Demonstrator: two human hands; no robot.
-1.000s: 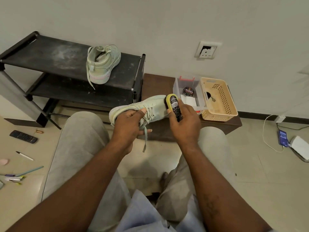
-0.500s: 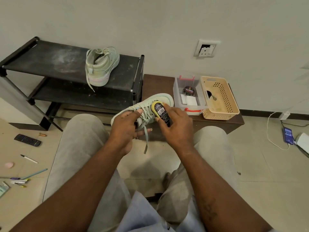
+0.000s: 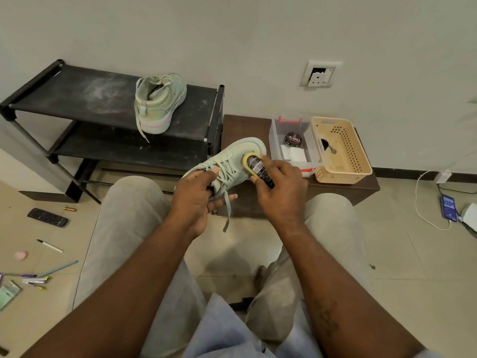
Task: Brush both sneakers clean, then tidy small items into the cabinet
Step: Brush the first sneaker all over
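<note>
Right hand (image 3: 281, 189): fingers curled round the brush (image 3: 256, 166), a black-bodied tool whose yellow head is pressed on the held sneaker (image 3: 240, 151) just past the laces, toward the toe. Left hand (image 3: 196, 197): grips the same sneaker at its heel end, thumb on top, one lace hanging below. Long axis of the held sneaker: heel at the left hand, toe pointing away and rightward. The right hand is nearer the toe, so strokes probably run along that axis. Second sneaker (image 3: 160, 104): up and left of the held sneaker, well apart, on the shoe rack (image 3: 77, 99). Remote (image 3: 47, 217) and pen (image 3: 50, 246): far left of the held sneaker, on the floor, not yet tidied.
</note>
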